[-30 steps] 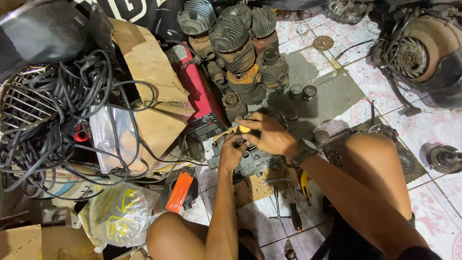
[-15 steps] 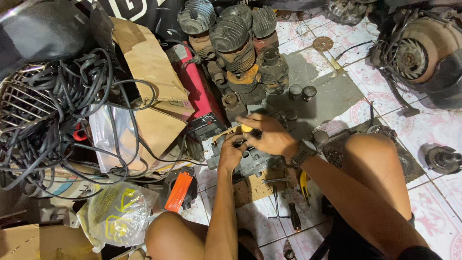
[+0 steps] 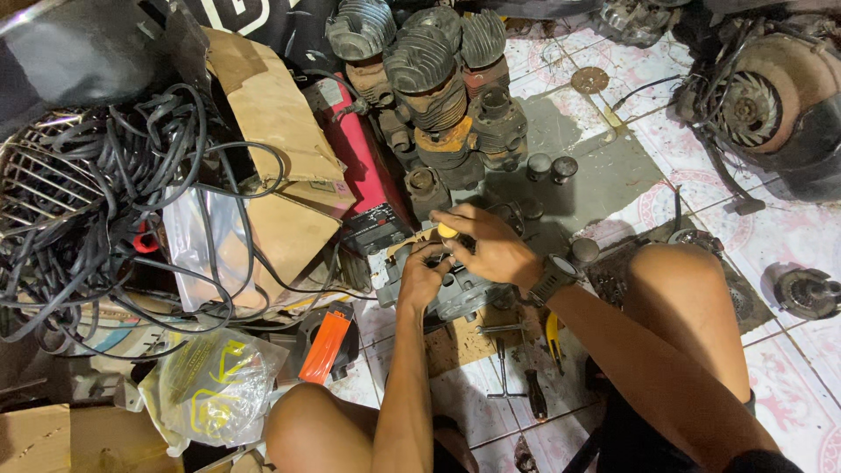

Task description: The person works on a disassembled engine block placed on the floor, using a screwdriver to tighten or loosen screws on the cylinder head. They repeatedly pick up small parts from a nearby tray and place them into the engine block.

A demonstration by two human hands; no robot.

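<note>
My right hand (image 3: 492, 247) grips a yellow-handled screwdriver (image 3: 448, 231) held down onto a grey metal engine part (image 3: 455, 293) on the floor in front of me. My left hand (image 3: 422, 276) rests on the left side of that engine part, fingers curled against it close to the screwdriver tip. A dark watch sits on my right wrist (image 3: 550, 278). The tool's shaft is hidden by my fingers.
Finned engine cylinders (image 3: 434, 70) stand behind the part, beside a red box (image 3: 368, 180). Tangled black cables (image 3: 96, 201) and cardboard (image 3: 280, 149) lie left. An engine casing (image 3: 762, 105) sits at right. Loose hand tools (image 3: 526, 368) lie on the tiles between my knees.
Both hands stay on the engine part; my fingers shift only slightly around the screwdriver. Nothing else has moved.
</note>
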